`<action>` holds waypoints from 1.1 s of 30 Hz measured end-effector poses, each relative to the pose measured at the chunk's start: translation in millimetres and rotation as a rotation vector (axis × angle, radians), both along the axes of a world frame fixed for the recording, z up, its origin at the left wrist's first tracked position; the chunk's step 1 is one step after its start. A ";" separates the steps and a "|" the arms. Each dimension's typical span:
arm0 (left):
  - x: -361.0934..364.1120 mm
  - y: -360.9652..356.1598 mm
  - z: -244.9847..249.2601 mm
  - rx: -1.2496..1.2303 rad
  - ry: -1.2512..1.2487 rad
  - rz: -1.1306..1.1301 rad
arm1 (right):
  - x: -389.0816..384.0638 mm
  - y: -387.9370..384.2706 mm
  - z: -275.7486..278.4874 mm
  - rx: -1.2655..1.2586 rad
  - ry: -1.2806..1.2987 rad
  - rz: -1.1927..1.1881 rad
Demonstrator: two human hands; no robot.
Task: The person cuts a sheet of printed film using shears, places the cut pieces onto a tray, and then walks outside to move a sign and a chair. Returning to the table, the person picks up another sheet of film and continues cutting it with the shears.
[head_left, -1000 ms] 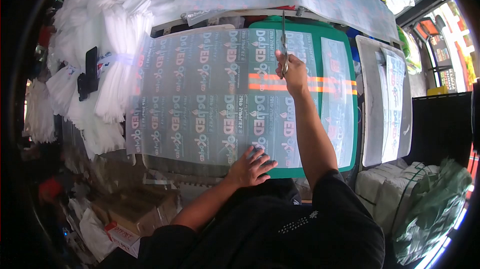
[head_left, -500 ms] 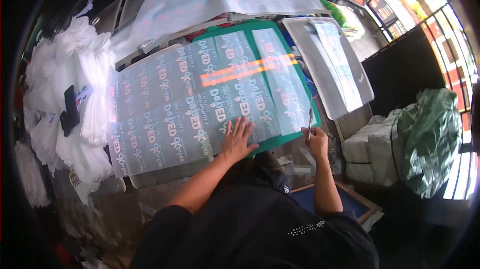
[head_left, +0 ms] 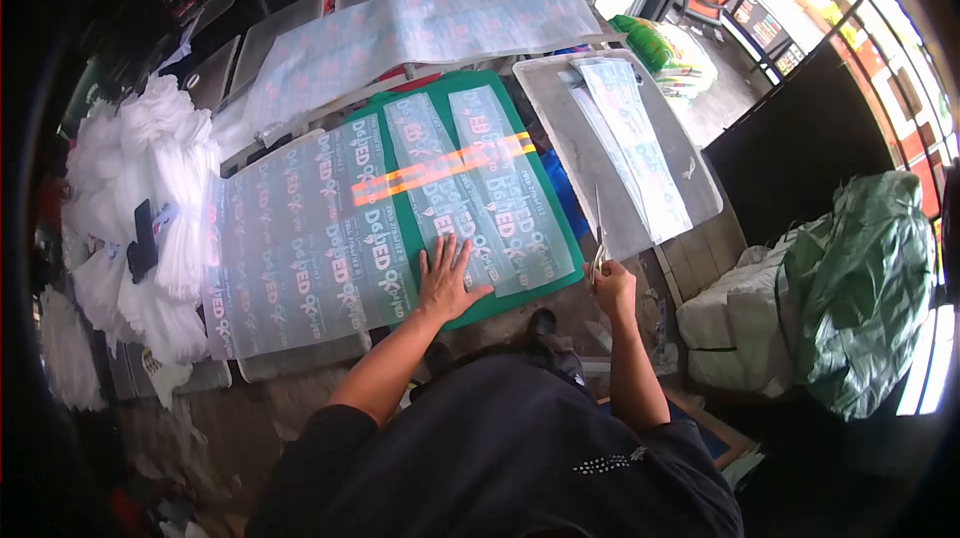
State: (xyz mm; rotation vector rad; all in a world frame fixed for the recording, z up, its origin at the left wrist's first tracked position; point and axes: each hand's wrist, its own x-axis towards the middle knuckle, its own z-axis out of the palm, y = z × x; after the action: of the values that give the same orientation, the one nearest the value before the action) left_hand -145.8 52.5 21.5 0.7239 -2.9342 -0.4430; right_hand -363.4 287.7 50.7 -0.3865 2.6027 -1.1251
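My left hand [head_left: 445, 283], fingers spread, lies flat on the green board [head_left: 515, 308] and a printed strip [head_left: 430, 163] on it. Closed around the handles of a pair of scissors [head_left: 599, 223], my right hand [head_left: 612, 288] is just off the board's right corner. The blades point away from me. A second printed strip [head_left: 510, 203] lies to the right of the first. Left of both, a large translucent printed sheet [head_left: 290, 238] covers the table, a green gap separating it from the strips. An orange striped band [head_left: 445, 168] crosses the board.
A grey board [head_left: 665, 123] at right holds several cut strips [head_left: 635, 128]. Another printed sheet [head_left: 430, 28] is spread at the back. Bundled white material [head_left: 165, 208] with a dark object [head_left: 142, 238] hangs at left. A white bale [head_left: 735, 328] and green sacking [head_left: 860, 288] stand at right.
The view has shifted. A green gap now shows between the large sheet and the nearer strip, which appeared side by side before. My left hand remains flat; my right still holds the scissors.
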 end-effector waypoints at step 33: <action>-71.3 79.4 -20.9 0.065 0.141 0.382 | -53.0 -12.3 -38.2 -0.221 -0.094 0.588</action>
State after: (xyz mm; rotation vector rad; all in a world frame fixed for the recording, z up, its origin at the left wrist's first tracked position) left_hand -217.2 131.9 0.6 1.1773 -2.5765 -0.5257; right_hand -416.4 275.3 12.6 -1.0349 2.0677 -1.1671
